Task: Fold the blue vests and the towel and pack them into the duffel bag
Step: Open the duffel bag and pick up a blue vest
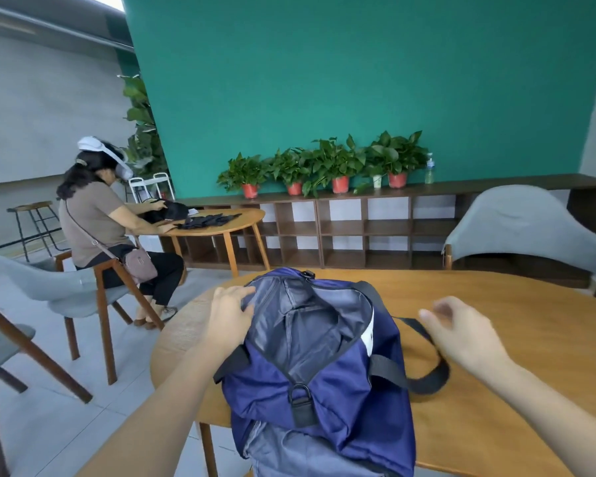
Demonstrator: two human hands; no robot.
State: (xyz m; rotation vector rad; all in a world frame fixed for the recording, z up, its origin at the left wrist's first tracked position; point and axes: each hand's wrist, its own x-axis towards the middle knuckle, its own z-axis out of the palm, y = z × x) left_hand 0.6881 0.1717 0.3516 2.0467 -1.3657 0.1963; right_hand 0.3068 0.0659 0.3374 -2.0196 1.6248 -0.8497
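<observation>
Navy fabric duffel bag (324, 366): mouth unzipped, grey lining exposed | its left rim is occupied by the left hand (228, 315) | its right side is flanked by a black webbing strap (430, 370) on the wooden tabletop (530, 304)

The duffel bag (319, 366) lies on the table (516, 325), with the left hand (229, 313) on its left rim, the right hand (461, 333) to its right above the strap (430, 370), and a chair (530, 228) behind it.
</observation>
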